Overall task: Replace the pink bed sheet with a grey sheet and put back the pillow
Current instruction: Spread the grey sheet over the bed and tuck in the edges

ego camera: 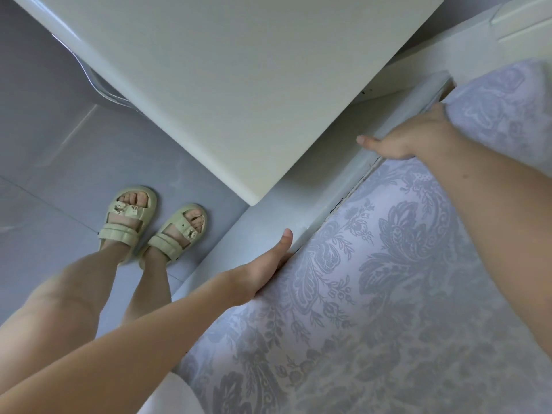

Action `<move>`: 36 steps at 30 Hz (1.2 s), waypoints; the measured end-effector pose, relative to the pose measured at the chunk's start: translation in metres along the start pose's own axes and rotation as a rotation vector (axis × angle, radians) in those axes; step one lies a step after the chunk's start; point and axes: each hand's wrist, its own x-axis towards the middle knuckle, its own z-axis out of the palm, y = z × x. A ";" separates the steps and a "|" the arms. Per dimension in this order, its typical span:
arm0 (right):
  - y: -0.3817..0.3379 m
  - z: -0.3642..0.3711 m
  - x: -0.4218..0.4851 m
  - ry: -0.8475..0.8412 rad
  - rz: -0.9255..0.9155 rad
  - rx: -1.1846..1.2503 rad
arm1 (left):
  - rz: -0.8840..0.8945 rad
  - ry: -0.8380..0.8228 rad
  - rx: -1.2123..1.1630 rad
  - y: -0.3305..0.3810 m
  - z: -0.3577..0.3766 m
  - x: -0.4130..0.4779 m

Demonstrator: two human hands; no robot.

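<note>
A grey sheet (pixel 388 294) with a pale floral pattern covers the mattress on the right. My left hand (pixel 263 270) rests at the mattress's near side edge with its thumb straight; its fingers dip out of sight into the gap beside the white bed frame (pixel 328 186). Farther along the same edge, my right hand (pixel 409 141) lies flat with the thumb spread on the frame and the fingers hidden under the fabric. Beyond it rises a bulge (pixel 501 109) in the same fabric; I cannot tell if it is a pillow. No pink sheet is in view.
A white tabletop (pixel 239 85) overhangs the bed frame close to both hands. My feet in pale green sandals (pixel 155 225) stand on the grey tiled floor (pixel 59 162) to the left. A white rounded object (pixel 170 395) shows at the bottom edge.
</note>
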 end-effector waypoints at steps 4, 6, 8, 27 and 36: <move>-0.004 0.009 0.005 0.168 -0.064 -0.017 | 0.070 0.060 -0.012 -0.003 -0.017 -0.016; -0.004 0.014 -0.010 0.308 -0.104 0.161 | 0.069 0.076 -0.032 -0.009 -0.021 -0.023; -0.013 0.016 -0.032 0.408 -0.178 0.375 | 0.044 0.084 -0.023 -0.021 -0.023 -0.028; -0.265 0.102 -0.190 0.063 -0.609 0.327 | 0.064 0.513 0.283 -0.186 -0.107 -0.102; -0.300 0.104 -0.185 -0.172 -0.442 0.157 | 0.103 0.380 0.260 -0.246 -0.110 -0.118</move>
